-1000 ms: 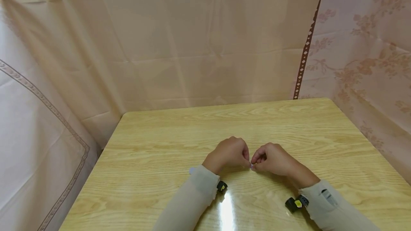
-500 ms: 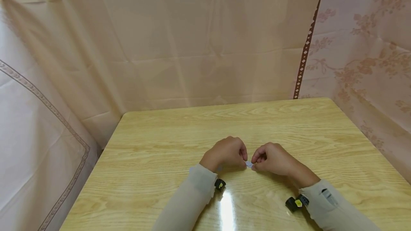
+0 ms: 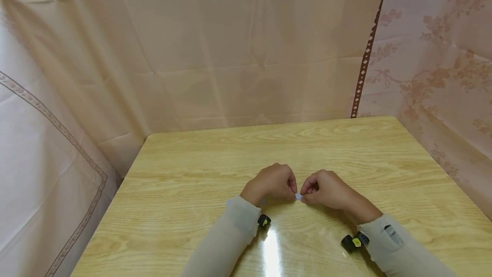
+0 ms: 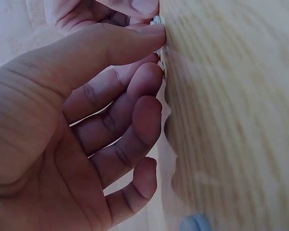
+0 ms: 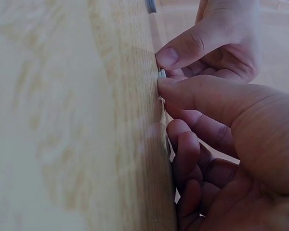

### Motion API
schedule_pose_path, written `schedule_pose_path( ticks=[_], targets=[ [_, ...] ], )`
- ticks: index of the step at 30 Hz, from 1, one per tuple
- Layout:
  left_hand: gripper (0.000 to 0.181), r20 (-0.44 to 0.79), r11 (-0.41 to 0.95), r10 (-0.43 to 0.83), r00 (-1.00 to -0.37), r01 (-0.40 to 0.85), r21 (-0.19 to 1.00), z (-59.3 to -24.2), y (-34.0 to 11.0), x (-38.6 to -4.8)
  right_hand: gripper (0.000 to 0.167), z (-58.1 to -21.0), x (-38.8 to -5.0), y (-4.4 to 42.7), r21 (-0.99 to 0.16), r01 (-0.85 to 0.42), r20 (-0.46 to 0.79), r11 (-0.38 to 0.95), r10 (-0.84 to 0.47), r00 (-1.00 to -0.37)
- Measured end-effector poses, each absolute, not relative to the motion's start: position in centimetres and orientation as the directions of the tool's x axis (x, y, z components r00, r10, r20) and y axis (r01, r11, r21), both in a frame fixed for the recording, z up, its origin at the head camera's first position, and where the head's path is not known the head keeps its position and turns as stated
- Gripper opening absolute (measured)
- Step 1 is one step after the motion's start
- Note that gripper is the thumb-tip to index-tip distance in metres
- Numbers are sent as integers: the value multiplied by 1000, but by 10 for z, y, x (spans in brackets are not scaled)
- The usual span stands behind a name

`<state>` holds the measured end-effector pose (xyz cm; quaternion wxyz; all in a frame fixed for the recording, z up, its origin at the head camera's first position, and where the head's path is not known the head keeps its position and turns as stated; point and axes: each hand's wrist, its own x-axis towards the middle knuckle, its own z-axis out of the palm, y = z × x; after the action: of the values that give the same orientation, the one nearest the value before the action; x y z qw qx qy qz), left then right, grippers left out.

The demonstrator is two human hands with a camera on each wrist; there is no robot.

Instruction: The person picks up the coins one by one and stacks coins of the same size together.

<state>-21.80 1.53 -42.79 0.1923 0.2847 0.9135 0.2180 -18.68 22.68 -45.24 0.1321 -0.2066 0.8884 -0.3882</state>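
A small pale bluish-white flat disc point(image 3: 298, 196) sits between my two hands, just at the table surface. My left hand point(image 3: 273, 183) pinches its left side with thumb and fingertips. From the right, my right hand point(image 3: 326, 190) pinches the opposite side, its other fingers curled. Both wrist views show only the disc's thin edge, as a light sliver point(image 5: 162, 73) between the two thumbs. A pale blue piece point(image 3: 229, 203) lies by the left sleeve, partly covered by it. Another pale bit point(image 3: 263, 201) peeks out beside the left wrist.
The wood-grain table point(image 3: 184, 161) is glossy, with a bright reflection near its front. Beige cloth point(image 3: 230, 54) hangs behind it, and flowered cloth point(image 3: 442, 67) at the right. Each wrist carries a small black camera point(image 3: 264, 221).
My left hand shifted slightly left, uncovering more of the disc and a pale bit by the wrist, then moved marginally back right. The right hand stays almost still.
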Motion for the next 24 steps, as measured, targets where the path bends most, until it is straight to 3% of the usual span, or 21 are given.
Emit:
schedule_pose_path(
  ticks=[24],
  targets=[
    [18,-259,756,553,-792,347,555,-427,18,-216,8,-454,-188,226,-739,-288,-59,609,-485,-873]
  ],
)
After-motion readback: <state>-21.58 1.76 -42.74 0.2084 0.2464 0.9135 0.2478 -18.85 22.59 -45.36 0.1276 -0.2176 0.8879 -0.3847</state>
